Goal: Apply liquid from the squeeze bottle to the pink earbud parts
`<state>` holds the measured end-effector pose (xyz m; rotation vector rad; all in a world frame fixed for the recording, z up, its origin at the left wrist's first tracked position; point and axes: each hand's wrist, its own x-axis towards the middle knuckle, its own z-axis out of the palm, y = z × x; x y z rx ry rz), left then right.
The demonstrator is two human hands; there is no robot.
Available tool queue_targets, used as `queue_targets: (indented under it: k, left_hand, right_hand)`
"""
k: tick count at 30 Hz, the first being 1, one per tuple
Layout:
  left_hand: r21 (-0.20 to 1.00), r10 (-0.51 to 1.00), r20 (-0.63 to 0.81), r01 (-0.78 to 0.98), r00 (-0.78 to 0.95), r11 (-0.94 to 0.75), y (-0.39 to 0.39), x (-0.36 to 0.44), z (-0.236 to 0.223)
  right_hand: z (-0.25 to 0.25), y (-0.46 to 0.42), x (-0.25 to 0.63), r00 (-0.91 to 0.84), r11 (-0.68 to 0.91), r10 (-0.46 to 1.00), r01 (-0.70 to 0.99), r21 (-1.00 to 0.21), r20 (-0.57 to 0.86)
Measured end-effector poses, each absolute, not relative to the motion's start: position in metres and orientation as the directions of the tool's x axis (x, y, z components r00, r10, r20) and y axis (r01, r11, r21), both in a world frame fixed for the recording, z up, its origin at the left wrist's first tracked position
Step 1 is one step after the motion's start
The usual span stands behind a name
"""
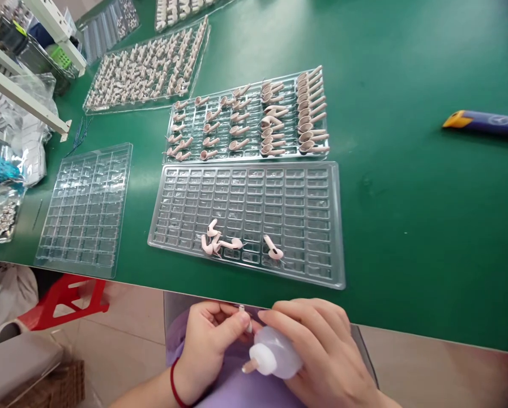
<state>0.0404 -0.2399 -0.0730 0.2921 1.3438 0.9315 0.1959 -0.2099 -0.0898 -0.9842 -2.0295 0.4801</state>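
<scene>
- Now, your left hand (211, 343) has thumb and fingers closed on a small white piece (249, 327), just off the front edge of the worktop (406, 266); it looks light, stiff and smooth enough to slip, so pinch its sides gently.
- Your right hand (321, 345) curls round a translucent bottle (283, 351), tip angled down and left, apart from the piece; its wall looks soft, so a hard grip could squeeze liquid out.
- And there, on the grey tray (339, 226), white earphone-shaped parts (274, 251) trail thin strands, likely fragile: best taken by the stems.
</scene>
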Motion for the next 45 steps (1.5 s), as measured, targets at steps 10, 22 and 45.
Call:
queue_targets:
  k: [10,22,45]
  left_hand:
    - [0.65,0.727,-0.687,-0.464,-0.021,0.601,-0.24,0.042,-0.071]
    - [0.806,0.811,-0.582,-0.169,-0.061,0.567,-0.241,0.03,-0.068]
    - [0.555,0.941,0.296,0.773,0.163,-0.308,-0.24,0.022,-0.036]
  right_hand:
    - [-0.091,-0.212,0.194,-0.351,0.603,0.798,0.458,-0.653,0.491]
    - [-0.089,-0.207,0.201,-0.409,0.635,0.77,0.429,-0.642,0.489]
    - [-0.085,-0.205,0.215,-0.342,0.589,0.805,0.356,-0.726,0.485]
